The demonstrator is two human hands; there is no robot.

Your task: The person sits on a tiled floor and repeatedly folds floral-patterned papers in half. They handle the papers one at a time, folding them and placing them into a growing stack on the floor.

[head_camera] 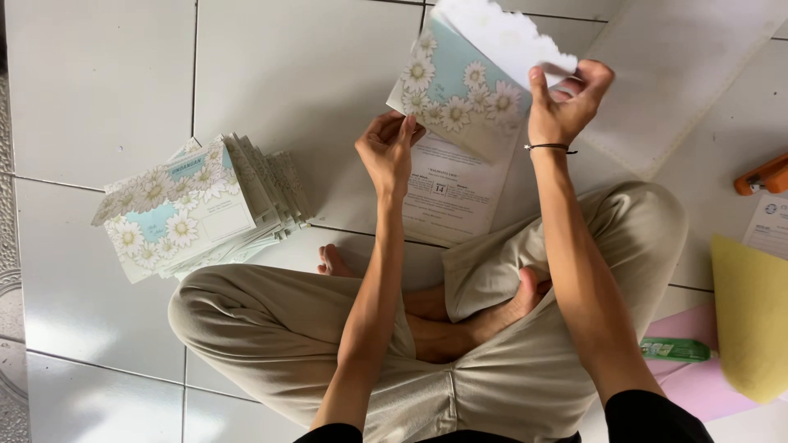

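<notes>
While the person sits cross-legged in beige trousers (pixel 509 377) on the white tiled floor (pixel 107 82), both forearms reach forward over the knees.

Left hand (pixel 387 148): fingers closed in a pinch on the left edge of the folded card (pixel 455 86), about where the printed panel (pixel 451 193) meets the floral panel.

Right hand (pixel 562 102): thumb and fingers closed on the card's white upper flap (pixel 501 33), which is bent over towards the person. A thin dark band sits on this wrist.

Card position: held up off the floor, ahead of the crossed feet. The printed panel hangs lowest, the pale blue daisy panel is in the middle, and the white flap is on top.

Judgement: the step in hand looks like folding, with the flap partly turned and not yet flat. Closing it would call for the right hand to bring the flap down square to the floral panel while the left pinch keeps the edges aligned. A skewed crease is the risk.

Further out, left: a fanned stack of matching cards (pixel 197 213) lies on the floor, well apart from the hands.

Further out, right: a small green packet (pixel 675 350) on a pink sheet (pixel 698 381), a yellow sheet (pixel 751 316), an orange tool (pixel 763 176) only partly in frame, and a large white sheet (pixel 681 90) behind the right hand.
</notes>
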